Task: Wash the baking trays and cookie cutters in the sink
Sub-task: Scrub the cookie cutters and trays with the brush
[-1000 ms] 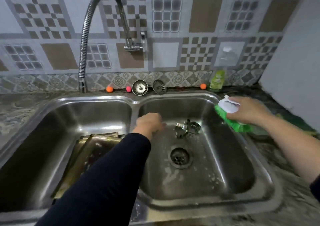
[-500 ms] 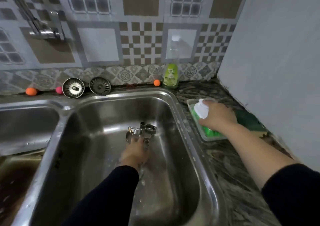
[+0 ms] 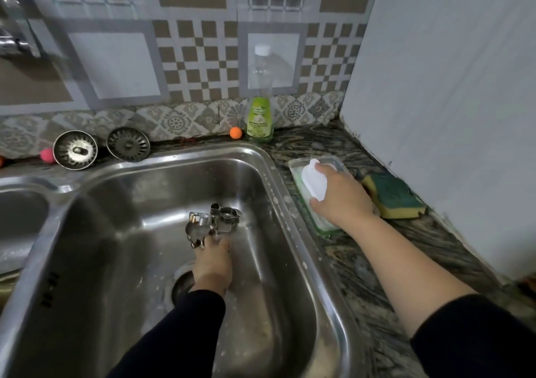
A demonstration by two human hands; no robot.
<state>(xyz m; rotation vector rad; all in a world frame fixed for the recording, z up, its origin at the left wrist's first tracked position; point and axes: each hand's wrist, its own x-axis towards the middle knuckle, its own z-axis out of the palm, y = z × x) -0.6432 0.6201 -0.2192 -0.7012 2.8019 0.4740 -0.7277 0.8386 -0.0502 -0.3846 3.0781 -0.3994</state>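
Risk: wet metal cookie cutters (image 3: 213, 223) could slip from the left hand (image 3: 213, 258) back into the sink (image 3: 121, 232), since they sit only at the fingertips, pinched. Right hand (image 3: 340, 200) has fingers curled tight around the brush (image 3: 314, 183), pressing it into the soap dish (image 3: 295, 171) below.

Soap bottle (image 3: 260, 116), sponge (image 3: 394, 195), two sink strainers (image 3: 128, 144) on counter

Left hand (image 3: 213, 257) on cookie cutters (image 3: 213, 223); right hand (image 3: 342, 200) gripping brush (image 3: 314, 181).
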